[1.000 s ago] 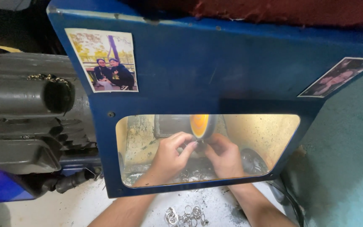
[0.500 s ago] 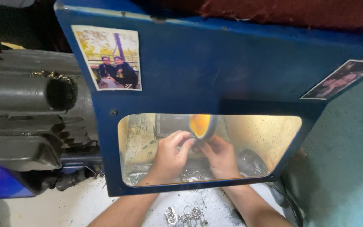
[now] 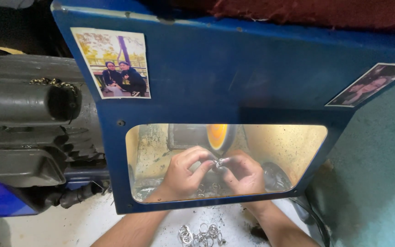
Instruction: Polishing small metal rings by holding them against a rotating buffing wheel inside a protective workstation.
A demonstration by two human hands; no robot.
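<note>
Low in the middle, both hands, left hand (image 3: 184, 171) and right hand (image 3: 243, 174), pinch one small metal ring (image 3: 219, 162) tight, so it touches the orange polishing wheel (image 3: 218, 136).

Behind the blue guard's window (image 3: 225, 160), both hands, left hand (image 3: 184, 171) and right hand (image 3: 243, 173), pinch a small metal ring (image 3: 219, 162) just below the orange wheel (image 3: 217, 135).

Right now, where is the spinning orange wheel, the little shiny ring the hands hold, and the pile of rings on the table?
Orange wheel (image 3: 217, 136), head view, its lit front face.
Small ring (image 3: 219, 162), head view, the metal between both hands' fingertips.
Pile of rings (image 3: 200, 234), head view, middle of the heap.
</note>
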